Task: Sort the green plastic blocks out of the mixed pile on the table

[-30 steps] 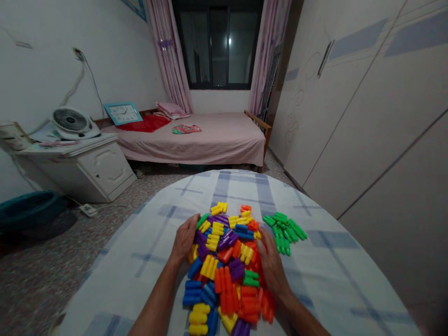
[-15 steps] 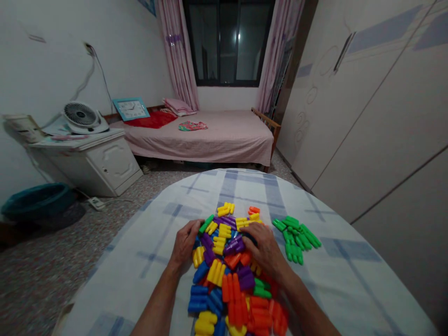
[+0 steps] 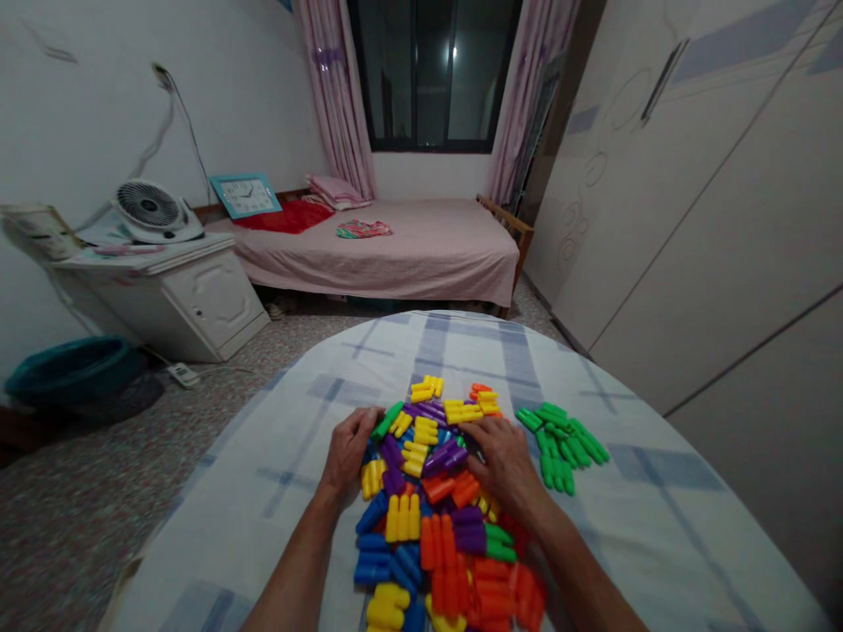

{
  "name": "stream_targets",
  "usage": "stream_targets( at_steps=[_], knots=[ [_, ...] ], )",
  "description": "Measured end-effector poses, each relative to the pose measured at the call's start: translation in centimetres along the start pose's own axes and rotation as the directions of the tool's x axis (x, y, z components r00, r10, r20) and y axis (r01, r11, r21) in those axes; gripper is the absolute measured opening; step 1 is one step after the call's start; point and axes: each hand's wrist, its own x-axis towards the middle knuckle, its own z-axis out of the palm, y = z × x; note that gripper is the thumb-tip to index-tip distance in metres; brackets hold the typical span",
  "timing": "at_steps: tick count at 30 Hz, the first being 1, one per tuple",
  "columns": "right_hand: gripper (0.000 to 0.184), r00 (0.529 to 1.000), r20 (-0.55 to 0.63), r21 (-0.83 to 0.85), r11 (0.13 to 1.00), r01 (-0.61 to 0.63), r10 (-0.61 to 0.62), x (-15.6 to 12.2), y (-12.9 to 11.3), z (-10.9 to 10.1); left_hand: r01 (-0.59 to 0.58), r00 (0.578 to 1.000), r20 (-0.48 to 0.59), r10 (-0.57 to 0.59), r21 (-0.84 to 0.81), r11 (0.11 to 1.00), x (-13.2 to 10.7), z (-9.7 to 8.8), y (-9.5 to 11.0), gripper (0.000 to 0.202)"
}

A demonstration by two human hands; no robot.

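Observation:
A heap of plastic blocks in yellow, purple, orange, blue and red lies on a round table with a checked cloth. My left hand rests on the heap's left edge, fingers curled over blue and yellow pieces beside a green block. My right hand lies on the upper right of the heap, fingers bent onto blue and purple pieces. A separate group of green blocks sits to its right.
Beyond the table stand a pink bed, a white cabinet with a fan, a teal basin on the floor and a wardrobe wall on the right. A power strip lies on the floor.
My right hand has moved from the heap's right side up and inward onto its top. The left hand has stayed at the left edge. The view has shifted slightly.

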Motion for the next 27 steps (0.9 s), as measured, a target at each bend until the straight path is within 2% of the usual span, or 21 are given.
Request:
stream_targets(
  at_steps=[5,10,13,17,21,23,27],
  knots=[
    [0.028,1.000,0.007,0.052,0.998,0.027,-0.027,-0.1,0.0,0.1,0.017,1.000,0.010,-0.017,-0.006,1.000,0.0,0.0,-0.3,0.048],
    [0.030,0.999,-0.014,0.037,0.998,0.052,-0.051,-0.1,0.0,0.2,0.030,1.000,0.004,-0.030,-0.033,0.999,-0.2,0.2,-0.1,0.047],
    [0.018,0.998,-0.022,0.022,0.998,0.055,-0.055,-0.2,-0.1,0.4,0.030,1.000,-0.005,-0.030,-0.042,0.999,-0.3,0.3,0.2,0.047],
    [0.009,0.994,-0.081,0.083,0.994,0.077,-0.070,-0.1,-0.3,0.2,0.023,1.000,-0.010,-0.024,-0.034,0.999,-0.3,0.3,0.3,0.048],
    [0.006,0.982,-0.176,0.164,0.982,0.096,-0.067,0.3,0.6,-1.3,-0.003,1.000,-0.005,0.003,0.015,1.000,-0.2,0.1,0.4,0.047],
    [0.008,0.971,-0.239,0.135,0.989,0.056,-0.022,0.4,1.8,-2.3,-0.006,1.000,-0.005,0.006,0.013,1.000,-0.1,0.1,0.4,0.046],
    [0.015,0.909,-0.382,-0.028,0.981,-0.194,0.168,-0.1,5.5,-3.8,0.016,1.000,0.008,-0.015,-0.025,1.000,-0.2,0.2,0.0,0.046]
  ],
)
